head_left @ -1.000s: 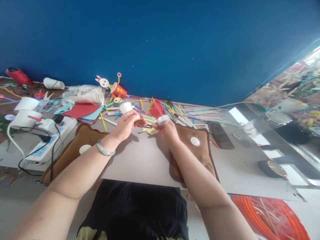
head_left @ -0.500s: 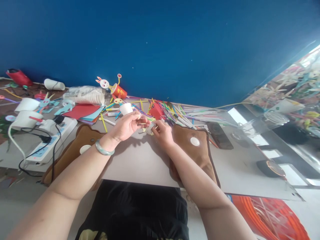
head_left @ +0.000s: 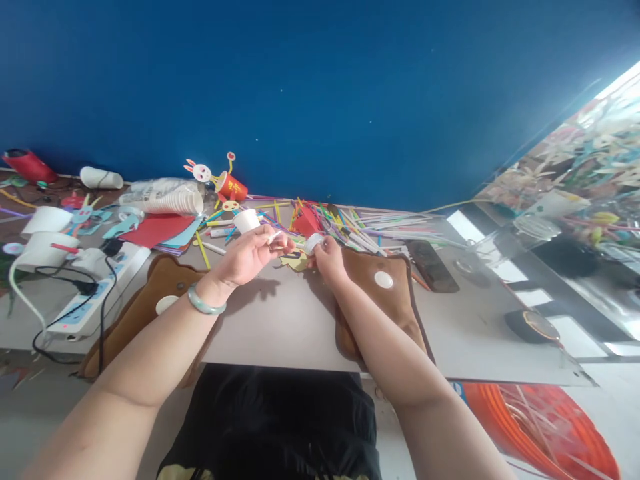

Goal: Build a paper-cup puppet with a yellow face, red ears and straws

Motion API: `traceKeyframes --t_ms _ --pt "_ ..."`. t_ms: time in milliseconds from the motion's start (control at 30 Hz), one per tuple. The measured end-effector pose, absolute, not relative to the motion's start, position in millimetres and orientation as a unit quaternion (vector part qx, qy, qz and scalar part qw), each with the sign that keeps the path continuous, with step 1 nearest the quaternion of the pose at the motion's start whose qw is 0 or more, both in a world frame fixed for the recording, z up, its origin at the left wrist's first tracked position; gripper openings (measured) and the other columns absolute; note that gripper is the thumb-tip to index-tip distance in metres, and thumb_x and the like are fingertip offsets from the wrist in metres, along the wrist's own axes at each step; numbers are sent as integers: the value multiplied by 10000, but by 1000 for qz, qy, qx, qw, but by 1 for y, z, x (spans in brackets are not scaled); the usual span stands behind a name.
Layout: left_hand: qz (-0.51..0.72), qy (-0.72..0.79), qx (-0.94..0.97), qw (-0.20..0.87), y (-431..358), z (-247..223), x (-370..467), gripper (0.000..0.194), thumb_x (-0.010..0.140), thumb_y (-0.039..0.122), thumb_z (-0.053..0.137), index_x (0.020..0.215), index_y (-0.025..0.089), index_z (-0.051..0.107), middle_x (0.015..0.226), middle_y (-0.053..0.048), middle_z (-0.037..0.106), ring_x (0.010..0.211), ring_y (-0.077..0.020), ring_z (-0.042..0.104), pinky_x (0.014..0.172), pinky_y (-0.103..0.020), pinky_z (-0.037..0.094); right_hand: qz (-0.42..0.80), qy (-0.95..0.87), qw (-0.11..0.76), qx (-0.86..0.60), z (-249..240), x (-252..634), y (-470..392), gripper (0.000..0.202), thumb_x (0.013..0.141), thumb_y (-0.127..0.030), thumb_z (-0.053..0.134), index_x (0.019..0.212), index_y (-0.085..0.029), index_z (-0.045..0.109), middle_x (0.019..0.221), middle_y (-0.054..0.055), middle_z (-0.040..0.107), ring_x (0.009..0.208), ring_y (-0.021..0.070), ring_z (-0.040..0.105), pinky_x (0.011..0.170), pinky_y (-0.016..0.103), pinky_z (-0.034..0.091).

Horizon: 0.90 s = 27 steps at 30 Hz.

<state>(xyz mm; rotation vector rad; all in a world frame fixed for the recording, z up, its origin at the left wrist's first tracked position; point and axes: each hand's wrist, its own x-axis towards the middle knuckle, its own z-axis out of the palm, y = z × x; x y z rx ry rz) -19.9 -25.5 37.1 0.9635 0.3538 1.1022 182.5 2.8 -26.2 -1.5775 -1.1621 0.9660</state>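
My right hand [head_left: 330, 261] grips a small roll of tape [head_left: 313, 243], clear to whitish. Left of it, my left hand [head_left: 247, 255], with a jade-coloured bangle [head_left: 206, 301] on the wrist, has its thumb and fingertips pinched together. Something small and pale shows at those fingertips, too small to make out. A yellow-green paper cutout [head_left: 294, 261] lies on the table between the hands. Just behind my left hand stands a white paper cup [head_left: 247, 220]. Folded red paper [head_left: 306, 222] rests among the sticks behind the roll.
Two brown cushions [head_left: 370, 300] lie under my forearms. Colourful sticks [head_left: 380, 223] spread along the wall. At left are a power strip [head_left: 100, 290], stacked paper cups [head_left: 175, 200], red paper [head_left: 157, 230] and a rabbit-faced cup figure [head_left: 231, 187]. A dark phone-like slab [head_left: 433, 267] lies right.
My hands have moved apart, the right one carrying the tape roll slightly to the right. The yellow-green cutout shows more fully between them. The view has shifted slightly.
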Motion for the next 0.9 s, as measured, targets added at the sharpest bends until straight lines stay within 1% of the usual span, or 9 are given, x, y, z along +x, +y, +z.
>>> traceKeyframes --t_ms 100,200,367,467,600,667,767,833,900 --pt "509 152 414 739 -24 38 -22 169 806 253 647 703 171 541 830 -29 647 1002 -236 661 998 -452 486 314 -590 391 -633 -30 180 -2 61 789 -252 519 840 -230 494 545 -72 533 427 121 507 488 232 361" --pt "509 134 402 749 -21 40 -25 170 826 256 636 713 176 535 856 -32 664 1011 -230 656 1001 -465 480 225 -675 348 -611 -31 177 -6 68 760 -264 541 738 -211 505 596 -37 552 545 127 516 553 241 343" --pt "513 126 410 744 -18 39 -28 156 832 252 634 722 173 555 879 -44 685 975 -216 665 942 -384 487 172 -720 310 -597 -27 175 -12 116 769 -300 553 734 -190 563 655 -9 590 605 132 490 594 251 318" --pt "508 121 427 739 -18 38 -29 150 817 250 644 716 171 566 875 -49 691 978 -213 669 885 -323 484 182 -735 290 -585 -22 173 -15 117 769 -292 568 759 -179 599 672 -2 605 620 134 495 606 248 324" --pt "490 114 439 745 -18 38 -30 153 815 258 638 712 169 568 859 -52 691 953 -210 673 846 -310 483 237 -763 233 -555 -9 171 -18 122 755 -266 613 812 -160 636 698 0 626 638 131 517 615 237 352" --pt "484 105 435 752 -17 39 -31 165 815 260 633 702 169 553 854 -50 688 924 -208 674 850 -322 487 275 -771 197 -539 3 172 -21 172 768 -287 634 869 -149 653 713 6 641 644 133 540 617 237 377" --pt "480 89 425 762 -16 40 -33 166 802 255 636 699 170 537 840 -48 684 866 -206 678 838 -338 495 350 -791 127 -486 24 179 -25 324 779 -373 677 1009 -144 675 780 22 680 680 140 587 645 242 431" --pt "478 84 419 767 -16 41 -34 168 801 260 637 701 171 536 831 -51 685 847 -208 680 831 -346 499 394 -803 70 -442 38 187 -27 430 767 -392 710 1127 -160 669 901 39 714 767 149 626 711 247 467" --pt "475 84 416 771 -16 42 -35 168 802 257 637 698 169 538 823 -54 687 840 -209 683 833 -350 503 387 -805 28 -449 47 196 -28 421 784 -374 696 1151 -169 676 929 45 724 807 159 644 737 251 477"
